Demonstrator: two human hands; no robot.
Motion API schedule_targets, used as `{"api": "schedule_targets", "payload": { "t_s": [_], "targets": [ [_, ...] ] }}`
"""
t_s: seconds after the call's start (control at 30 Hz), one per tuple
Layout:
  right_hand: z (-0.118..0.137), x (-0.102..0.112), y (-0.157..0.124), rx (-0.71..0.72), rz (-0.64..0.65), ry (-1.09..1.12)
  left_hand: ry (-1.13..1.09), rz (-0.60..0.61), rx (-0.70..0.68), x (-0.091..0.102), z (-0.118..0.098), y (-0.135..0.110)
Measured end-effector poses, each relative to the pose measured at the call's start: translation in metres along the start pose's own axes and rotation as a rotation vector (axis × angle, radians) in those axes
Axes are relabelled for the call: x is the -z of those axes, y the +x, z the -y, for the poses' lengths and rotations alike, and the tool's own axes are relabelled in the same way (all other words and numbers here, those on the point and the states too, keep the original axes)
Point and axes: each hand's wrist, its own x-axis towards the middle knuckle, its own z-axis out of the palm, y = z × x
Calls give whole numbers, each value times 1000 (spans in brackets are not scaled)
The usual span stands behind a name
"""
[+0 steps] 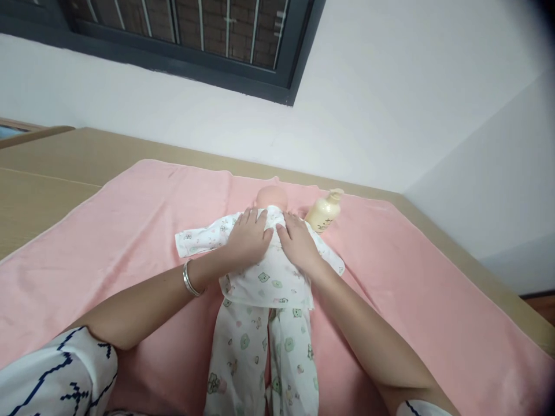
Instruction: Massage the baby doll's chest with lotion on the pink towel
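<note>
A baby doll lies along the middle of the pink cloth, its bald head (272, 197) at the far end. It wears a white printed top (269, 286) and matching trousers (243, 352). Flat on the left side of the doll's chest rests my left hand (249, 240), fingers stretched out. My right hand (299, 240) lies the same way on the chest's right side, thumb pointing inward. Both hands press on the top near the shoulders and grasp nothing. The doll's face is hidden from this angle, and its sleeves spread out to each side.
Beside the doll's head on the right, a cream pump bottle (324, 212) leans at a tilt on the pink cloth (411, 277). The cloth covers a wooden surface (56, 150) against a white wall (368, 104). A barred, dark-framed window (182, 49) is above.
</note>
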Motion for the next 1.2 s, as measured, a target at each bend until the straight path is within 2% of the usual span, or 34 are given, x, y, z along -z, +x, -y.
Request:
{"api": "schedule_targets", "payload": {
  "t_s": [0.13, 0.3, 0.4, 0.53, 0.6, 0.67, 0.8, 0.93, 1.1, 1.2],
  "targets": [
    [20, 1, -18, 5, 42, -76, -61, 106, 30, 7, 11, 16],
    [-3, 9, 0, 54, 52, 37, 32, -34, -6, -7, -8, -8],
    [-11, 11, 8, 45, 40, 107, 71, -40, -82, -8, -14, -15],
    [8, 7, -8, 13, 39, 27, 0, 8, -137, 6, 1, 2],
    [19, 4, -17, 11, 46, 0, -47, 61, -96, 11, 9, 12],
    [21, 5, -19, 22, 51, 2, -56, 61, -23, 10, 10, 14],
    [0, 8, -1, 66, 35, 106, -8, -83, 14, -3, -6, -3],
    [-15, 8, 12, 22, 21, 142, 20, -86, -31, -7, -18, -18],
    [13, 6, -11, -5, 43, 4, -18, 25, -58, 6, -7, 0],
    [28, 8, -25, 10, 61, -30, -45, 32, -13, 8, 2, 12]
  ]
}}
